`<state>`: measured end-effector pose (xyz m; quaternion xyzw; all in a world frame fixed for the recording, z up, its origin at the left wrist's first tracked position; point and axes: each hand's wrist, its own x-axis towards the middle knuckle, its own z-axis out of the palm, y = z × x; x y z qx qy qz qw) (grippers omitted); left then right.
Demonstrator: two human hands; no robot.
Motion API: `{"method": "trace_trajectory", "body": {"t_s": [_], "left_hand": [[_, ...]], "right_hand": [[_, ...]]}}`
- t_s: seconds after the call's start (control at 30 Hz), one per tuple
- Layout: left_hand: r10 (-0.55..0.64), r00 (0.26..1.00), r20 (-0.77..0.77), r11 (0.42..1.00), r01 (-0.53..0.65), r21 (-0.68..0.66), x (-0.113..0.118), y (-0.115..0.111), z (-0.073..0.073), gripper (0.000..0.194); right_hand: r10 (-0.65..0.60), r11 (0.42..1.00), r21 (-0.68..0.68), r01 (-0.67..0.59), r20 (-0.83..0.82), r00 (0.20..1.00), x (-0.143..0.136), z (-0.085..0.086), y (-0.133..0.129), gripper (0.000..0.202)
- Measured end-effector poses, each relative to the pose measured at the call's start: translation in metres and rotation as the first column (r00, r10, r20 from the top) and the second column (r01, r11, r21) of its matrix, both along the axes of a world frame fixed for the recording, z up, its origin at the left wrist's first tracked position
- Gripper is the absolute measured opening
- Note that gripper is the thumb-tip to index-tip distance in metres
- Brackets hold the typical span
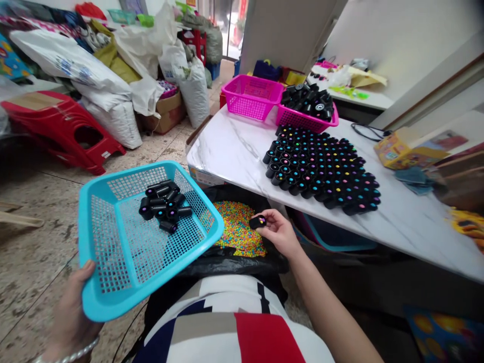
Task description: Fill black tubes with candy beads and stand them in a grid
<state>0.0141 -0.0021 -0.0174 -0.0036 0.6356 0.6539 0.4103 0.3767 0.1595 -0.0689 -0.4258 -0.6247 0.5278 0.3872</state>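
My left hand [77, 307] grips the near left corner of a blue plastic basket [132, 297], its thumb over the rim. Inside the basket lies a loose heap of small black cylinders [162, 201], some with coloured dots at their ends. Between the thumb and fingers of my right hand [280, 232] is one black cylinder [257, 222], tilted, with yellow and purple showing at its end. Below it, a black bag [234, 264] holds many small multicoloured beads [238, 227]. The basket's right rim overhangs the bag's left side.
On the white marbled table [227, 146], many black cylinders [321, 166] stand upright in packed rows. Behind them are a pink basket [251, 108] and another pink basket [282, 118] heaped with black parts. A red stool [68, 131] and white sacks [109, 96] stand at the left.
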Motion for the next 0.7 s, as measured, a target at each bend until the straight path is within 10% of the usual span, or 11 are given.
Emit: {"method": "trace_trajectory", "body": {"t_s": [0.33, 0.7], "left_hand": [[-0.016, 1.000, 0.024, 1.000, 0.016, 0.005, -0.002, -0.002, -0.005, 0.046], [-0.012, 0.997, 0.082, 0.998, 0.016, -0.055, -0.006, -0.002, -0.007, 0.054]], "right_hand": [[-0.157, 0.929, 0.364, 0.065, 0.230, 0.960, -0.017, 0.025, -0.004, 0.028], [-0.280, 0.894, 0.411, 0.180, 0.199, 0.939, -0.022, 0.024, -0.011, 0.031]]}}
